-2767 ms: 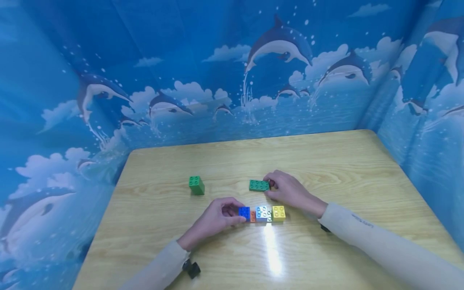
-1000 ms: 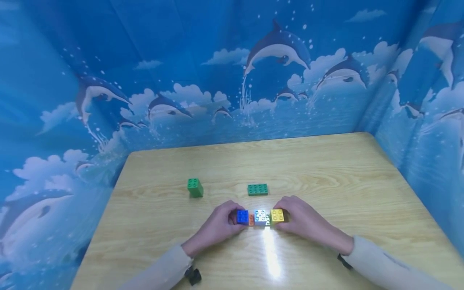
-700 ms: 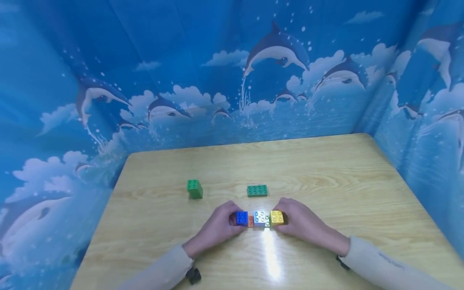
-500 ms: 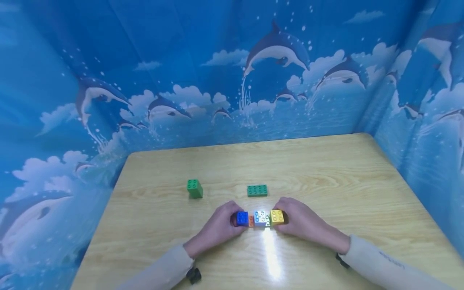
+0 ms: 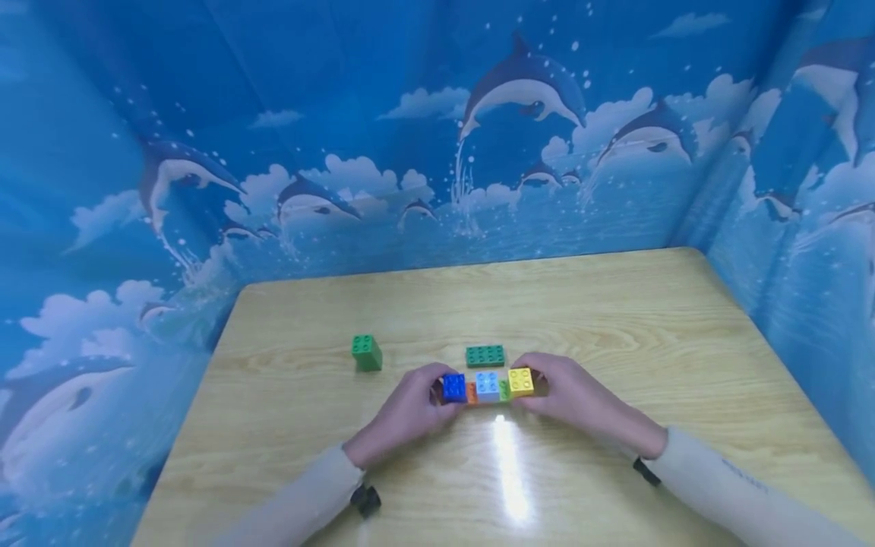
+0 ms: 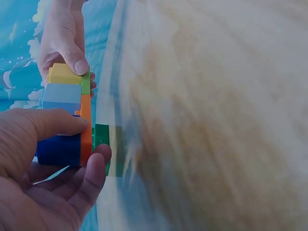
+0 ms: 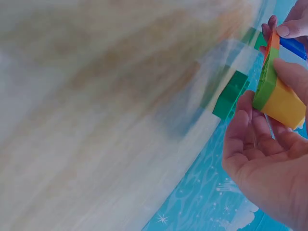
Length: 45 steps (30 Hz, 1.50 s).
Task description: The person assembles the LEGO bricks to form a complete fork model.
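My left hand (image 5: 410,403) pinches the left end of a joined row of toy building bricks, and my right hand (image 5: 574,391) pinches its right end. On top of the row sit a dark blue brick (image 5: 454,387), a light blue brick (image 5: 488,386) and a yellow brick (image 5: 521,381), spaced apart. An orange brick (image 6: 85,130) and a lime green brick (image 7: 267,82) form the layer below. In the wrist views the row is held up off the table. Just beyond it lies a flat dark green brick (image 5: 485,355), untouched.
A tall green block (image 5: 367,353) stands upright to the left on the wooden table (image 5: 615,304). A blue dolphin-print curtain (image 5: 328,137) hangs behind the table and along its sides.
My right hand has left the dark green brick and taken the yellow end of the row. Both hands have since lifted the row and moved it slightly away from me.
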Each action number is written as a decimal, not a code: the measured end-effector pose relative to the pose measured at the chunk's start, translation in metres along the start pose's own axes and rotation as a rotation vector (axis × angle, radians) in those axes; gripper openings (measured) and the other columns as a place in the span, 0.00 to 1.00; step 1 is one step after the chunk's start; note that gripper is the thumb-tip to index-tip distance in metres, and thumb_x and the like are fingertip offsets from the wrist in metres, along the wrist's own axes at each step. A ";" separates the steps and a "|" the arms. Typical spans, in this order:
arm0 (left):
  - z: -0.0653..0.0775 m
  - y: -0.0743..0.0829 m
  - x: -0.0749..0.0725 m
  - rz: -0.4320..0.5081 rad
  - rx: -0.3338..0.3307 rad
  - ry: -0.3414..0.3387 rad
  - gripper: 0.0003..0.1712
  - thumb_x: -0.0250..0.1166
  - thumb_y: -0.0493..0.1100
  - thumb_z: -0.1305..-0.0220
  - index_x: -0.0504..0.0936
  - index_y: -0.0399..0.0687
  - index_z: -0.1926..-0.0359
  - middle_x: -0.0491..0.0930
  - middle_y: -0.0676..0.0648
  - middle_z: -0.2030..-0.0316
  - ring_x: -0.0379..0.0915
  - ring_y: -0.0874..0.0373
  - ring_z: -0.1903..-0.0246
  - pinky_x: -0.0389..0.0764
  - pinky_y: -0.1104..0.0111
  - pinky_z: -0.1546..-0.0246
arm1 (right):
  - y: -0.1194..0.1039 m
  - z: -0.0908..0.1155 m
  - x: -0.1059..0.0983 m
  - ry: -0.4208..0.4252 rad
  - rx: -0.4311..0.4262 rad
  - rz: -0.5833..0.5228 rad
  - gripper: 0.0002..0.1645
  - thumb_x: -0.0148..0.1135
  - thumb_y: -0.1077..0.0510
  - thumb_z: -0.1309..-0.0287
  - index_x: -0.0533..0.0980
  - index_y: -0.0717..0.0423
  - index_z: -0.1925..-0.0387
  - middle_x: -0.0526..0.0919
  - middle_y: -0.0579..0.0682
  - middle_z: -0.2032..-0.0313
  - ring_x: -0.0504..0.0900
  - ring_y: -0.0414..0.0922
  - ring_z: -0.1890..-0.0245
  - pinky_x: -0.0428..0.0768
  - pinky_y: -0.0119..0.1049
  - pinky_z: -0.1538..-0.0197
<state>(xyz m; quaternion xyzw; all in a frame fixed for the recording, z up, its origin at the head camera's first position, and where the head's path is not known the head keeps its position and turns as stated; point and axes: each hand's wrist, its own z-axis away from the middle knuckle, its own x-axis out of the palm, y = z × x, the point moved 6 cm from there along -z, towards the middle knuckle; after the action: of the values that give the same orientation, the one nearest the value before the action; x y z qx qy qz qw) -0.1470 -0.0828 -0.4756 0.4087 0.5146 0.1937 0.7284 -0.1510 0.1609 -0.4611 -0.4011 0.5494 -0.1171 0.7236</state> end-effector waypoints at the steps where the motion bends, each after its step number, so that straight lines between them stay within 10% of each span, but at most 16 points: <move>1: -0.002 0.001 -0.002 0.009 0.003 0.003 0.24 0.81 0.37 0.36 0.86 0.47 0.41 0.84 0.55 0.54 0.80 0.60 0.59 0.85 0.67 0.59 | 0.000 -0.002 -0.001 0.001 -0.001 -0.011 0.27 0.83 0.58 0.41 0.83 0.51 0.41 0.87 0.41 0.50 0.83 0.40 0.55 0.86 0.39 0.53; 15: -0.032 0.002 -0.020 0.105 0.012 0.041 0.25 0.83 0.40 0.38 0.88 0.46 0.41 0.82 0.52 0.53 0.81 0.56 0.53 0.87 0.65 0.53 | -0.001 -0.031 -0.014 0.048 -0.064 -0.053 0.24 0.82 0.62 0.41 0.85 0.54 0.43 0.86 0.45 0.53 0.83 0.44 0.54 0.87 0.43 0.51; 45: -0.077 0.000 -0.024 -0.082 -0.011 0.006 0.27 0.83 0.42 0.36 0.86 0.40 0.39 0.84 0.47 0.49 0.79 0.52 0.48 0.85 0.60 0.46 | 0.016 -0.068 -0.021 0.003 -0.050 0.022 0.24 0.84 0.53 0.42 0.86 0.55 0.46 0.84 0.47 0.55 0.80 0.45 0.59 0.83 0.42 0.57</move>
<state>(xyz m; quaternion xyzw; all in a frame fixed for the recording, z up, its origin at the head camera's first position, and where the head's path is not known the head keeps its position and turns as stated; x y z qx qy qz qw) -0.2264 -0.0688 -0.4716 0.3826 0.5321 0.1675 0.7365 -0.2236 0.1533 -0.4629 -0.4130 0.5576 -0.0957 0.7137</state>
